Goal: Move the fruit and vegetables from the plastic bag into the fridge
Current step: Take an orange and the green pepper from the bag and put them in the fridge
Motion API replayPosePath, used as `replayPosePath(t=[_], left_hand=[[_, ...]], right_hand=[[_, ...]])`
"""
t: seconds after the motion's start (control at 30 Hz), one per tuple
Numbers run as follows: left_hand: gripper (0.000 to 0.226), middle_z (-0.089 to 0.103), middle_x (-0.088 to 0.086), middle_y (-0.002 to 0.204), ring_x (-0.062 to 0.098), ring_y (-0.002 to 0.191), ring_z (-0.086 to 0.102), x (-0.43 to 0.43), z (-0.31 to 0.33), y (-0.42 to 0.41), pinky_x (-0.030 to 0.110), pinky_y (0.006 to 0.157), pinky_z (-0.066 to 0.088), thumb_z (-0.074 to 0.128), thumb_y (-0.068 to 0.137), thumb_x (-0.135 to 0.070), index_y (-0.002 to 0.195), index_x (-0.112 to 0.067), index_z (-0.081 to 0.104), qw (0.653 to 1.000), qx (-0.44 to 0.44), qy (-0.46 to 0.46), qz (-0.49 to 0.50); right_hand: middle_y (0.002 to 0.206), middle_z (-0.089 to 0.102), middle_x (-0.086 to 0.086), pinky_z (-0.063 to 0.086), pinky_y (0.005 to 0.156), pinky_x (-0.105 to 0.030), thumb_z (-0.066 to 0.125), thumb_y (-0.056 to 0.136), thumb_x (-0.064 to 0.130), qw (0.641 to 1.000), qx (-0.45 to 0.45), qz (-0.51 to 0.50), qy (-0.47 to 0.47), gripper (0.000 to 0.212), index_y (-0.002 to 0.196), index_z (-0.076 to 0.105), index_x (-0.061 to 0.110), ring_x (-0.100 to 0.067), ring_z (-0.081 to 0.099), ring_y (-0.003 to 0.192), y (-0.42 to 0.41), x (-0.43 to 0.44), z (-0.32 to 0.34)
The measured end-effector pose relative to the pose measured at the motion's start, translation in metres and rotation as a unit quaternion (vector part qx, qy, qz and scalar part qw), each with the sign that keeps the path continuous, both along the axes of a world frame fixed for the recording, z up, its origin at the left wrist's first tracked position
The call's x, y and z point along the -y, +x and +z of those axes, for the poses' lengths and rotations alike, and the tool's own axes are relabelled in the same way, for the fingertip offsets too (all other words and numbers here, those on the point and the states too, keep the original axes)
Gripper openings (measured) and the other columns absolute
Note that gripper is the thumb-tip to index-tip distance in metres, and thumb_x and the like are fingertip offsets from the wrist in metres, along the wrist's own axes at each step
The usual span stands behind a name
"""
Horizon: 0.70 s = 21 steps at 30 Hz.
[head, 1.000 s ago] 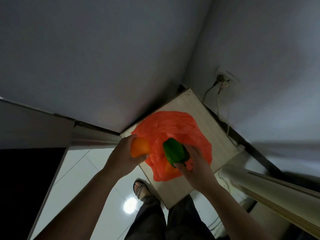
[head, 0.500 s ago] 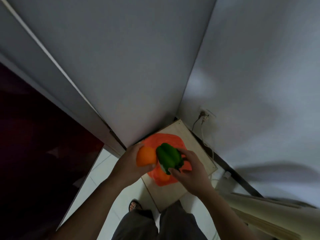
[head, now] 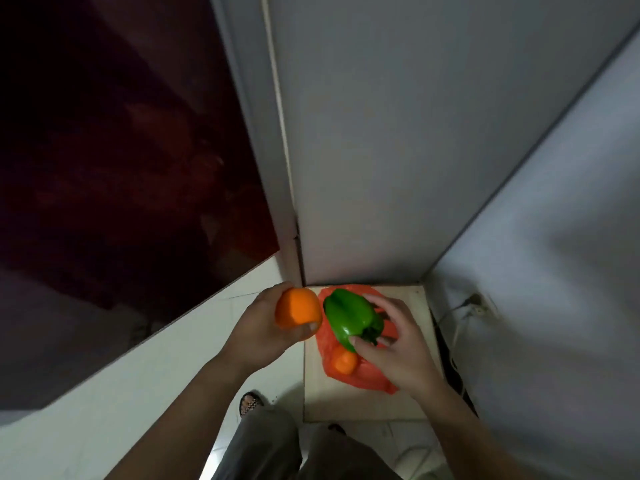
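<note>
The left hand (head: 258, 327) is curled round a smooth, round orange fruit (head: 298, 308), thumb pressed on its lower edge and fingers wrapped behind it, with the forearm reaching up from the lower left. The right hand (head: 398, 348) grips a glossy green bell pepper (head: 353, 317) at its stalk end, thumb on the near side and fingers spread over the far side. The two hands are level and near each other, and the orange and the pepper are almost touching.

Both items are held above a crumpled orange-red plastic bag (head: 369, 377), which lies on a pale square wooden counter (head: 363, 407) tucked into a corner of grey walls. A second, smaller orange fruit (head: 344, 362) sits in the bag, just under the pepper.

To the right of the counter a wall socket (head: 479, 304) has a cable hanging from it. To the left rises a dark red glossy panel (head: 121, 150) (whether it is the fridge door I cannot tell). Below it are pale floor tiles (head: 156, 368), a sandalled foot (head: 250, 403) and dark grey trousers (head: 263, 445).
</note>
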<state>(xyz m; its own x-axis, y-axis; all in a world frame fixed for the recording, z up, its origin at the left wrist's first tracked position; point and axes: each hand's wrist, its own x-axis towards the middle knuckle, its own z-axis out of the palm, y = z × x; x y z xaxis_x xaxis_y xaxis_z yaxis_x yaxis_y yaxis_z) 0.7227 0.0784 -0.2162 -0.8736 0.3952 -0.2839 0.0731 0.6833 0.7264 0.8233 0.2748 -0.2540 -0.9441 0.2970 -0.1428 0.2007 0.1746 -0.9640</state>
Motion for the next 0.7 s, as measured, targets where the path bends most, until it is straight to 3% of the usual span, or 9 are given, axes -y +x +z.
replayPosePath(t=[0.1,0.23,0.33,0.6,0.7], left_hand=[[0.077,0.041,-0.004,0.136,0.009,0.106,0.038,0.03,0.004,0.016,0.024,0.087,0.038,0.076,0.072,-0.04,0.135,-0.028,0.035,0.998,-0.01,-0.015,0.053],[0.078,0.04,-0.004,0.139,0.01,0.106,0.038,0.073,0.011,0.038,0.027,0.087,0.041,0.074,0.072,-0.044,0.137,-0.03,0.032,0.99,-0.017,-0.028,0.137],[0.077,0.039,-0.004,0.14,0.01,0.106,0.038,0.108,0.015,0.056,0.026,0.085,0.042,0.073,0.073,-0.044,0.137,-0.031,0.031,0.979,-0.023,-0.033,0.2],[0.075,0.041,-0.006,0.138,0.011,0.109,0.041,0.224,0.015,0.114,0.029,0.087,0.046,0.072,0.073,-0.046,0.135,-0.033,0.032,0.94,-0.006,-0.027,0.34],[0.074,0.042,-0.007,0.136,0.012,0.108,0.043,0.276,0.012,0.131,0.029,0.085,0.046,0.073,0.072,-0.046,0.134,-0.034,0.033,0.928,0.002,-0.02,0.372]], right_hand=[[0.122,0.045,0.024,0.054,0.085,-0.027,0.076,0.058,0.042,0.997,-0.009,0.069,0.035,0.065,0.119,0.052,0.042,-0.003,0.047,0.117,-0.01,0.018,0.004],[0.122,0.046,0.019,0.053,0.083,-0.023,0.077,0.061,0.029,0.988,-0.03,0.152,0.02,0.062,0.117,0.054,0.041,-0.007,0.049,0.116,-0.026,0.054,0.01],[0.123,0.049,0.019,0.054,0.083,-0.028,0.073,0.06,0.033,0.975,-0.038,0.218,0.001,0.06,0.116,0.053,0.043,-0.009,0.052,0.115,-0.038,0.088,0.012],[0.122,0.052,0.023,0.052,0.08,-0.02,0.075,0.06,0.034,0.936,-0.039,0.35,0.016,0.065,0.119,0.05,0.045,0.001,0.047,0.116,-0.045,0.208,0.018],[0.114,0.052,0.025,0.052,0.076,-0.018,0.074,0.059,0.035,0.92,-0.036,0.389,0.027,0.057,0.11,0.051,0.047,0.003,0.047,0.11,-0.042,0.259,0.026]])
